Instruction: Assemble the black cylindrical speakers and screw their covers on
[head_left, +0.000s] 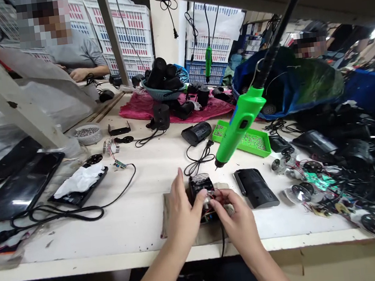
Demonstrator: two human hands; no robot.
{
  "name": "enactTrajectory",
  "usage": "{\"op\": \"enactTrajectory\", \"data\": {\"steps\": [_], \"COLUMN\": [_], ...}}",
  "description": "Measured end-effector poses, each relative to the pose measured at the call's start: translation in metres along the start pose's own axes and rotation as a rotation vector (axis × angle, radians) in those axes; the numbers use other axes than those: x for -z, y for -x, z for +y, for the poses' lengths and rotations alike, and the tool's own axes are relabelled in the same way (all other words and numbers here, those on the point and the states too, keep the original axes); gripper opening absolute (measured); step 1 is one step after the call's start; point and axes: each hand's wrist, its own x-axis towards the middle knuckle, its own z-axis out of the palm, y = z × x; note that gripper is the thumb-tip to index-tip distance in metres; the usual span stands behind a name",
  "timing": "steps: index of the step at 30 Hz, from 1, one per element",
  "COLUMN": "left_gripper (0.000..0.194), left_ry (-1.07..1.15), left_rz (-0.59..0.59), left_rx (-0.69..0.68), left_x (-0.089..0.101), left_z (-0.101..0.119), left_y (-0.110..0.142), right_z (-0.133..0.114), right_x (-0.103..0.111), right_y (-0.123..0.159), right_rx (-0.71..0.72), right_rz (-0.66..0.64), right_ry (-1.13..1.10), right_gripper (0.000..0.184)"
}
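I have the left hand [184, 217] wrapped around the left side of a black plastic housing [199, 185], fingers curled and pressing against it. The right hand [237, 218] comes in from the other side, its fingers closed in a pinch on a small silver part [208, 200] set into the housing, with thin red wires [219, 194] beside it. The housing sits near the front edge of the counter [83, 236], roughly midway along, on a tan mat [167, 219], and a black cable [222, 242] drops from it over that edge.

Just right of the hands lies a black curved cover [256, 189]. Above it, a green electric screwdriver [240, 125] hangs on its cord, tip pointing down, touching neither hand. Behind that is a green tray of screws [263, 149]. Toward the right edge of the counter spreads a heap of stripped parts and black cables [340, 172]. Toward the back edge, black cylinders fill a blue basket [164, 97] on a pink cloth [143, 109]. Beyond the back left corner, a co-worker's hand [78, 74] rests near a cable.
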Motion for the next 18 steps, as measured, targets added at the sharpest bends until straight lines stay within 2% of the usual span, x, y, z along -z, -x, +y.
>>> {"op": "enactTrajectory", "data": {"steps": [2, 6, 11, 16, 18], "left_gripper": [0.062, 0.046, 0.047, 0.049, 0.056], "left_ry": [-0.068, -0.039, -0.025, -0.032, -0.068], "left_rz": [-0.034, -0.092, -0.112, -0.141, -0.190], "left_rx": [-0.059, -0.004, 0.037, 0.047, 0.027], "left_x": [0.006, 0.012, 0.012, 0.016, 0.020], "left_z": [-0.007, -0.017, -0.019, -0.011, -0.007], "left_y": [-0.006, -0.012, -0.012, -0.009, -0.007], "right_z": [0.001, 0.008, 0.014, 0.008, 0.005], "right_x": [0.002, 0.013, 0.028, 0.028, 0.028], "right_y": [-0.005, -0.018, -0.026, -0.030, -0.034], "right_rx": [0.008, 0.012, 0.080, 0.197, 0.255], "right_rz": [-0.043, -0.068, -0.110, -0.232, -0.285], "right_ry": [-0.008, -0.003, 0.083, 0.213, 0.290], "right_gripper": [0.020, 0.026, 0.019, 0.013, 0.011]}}
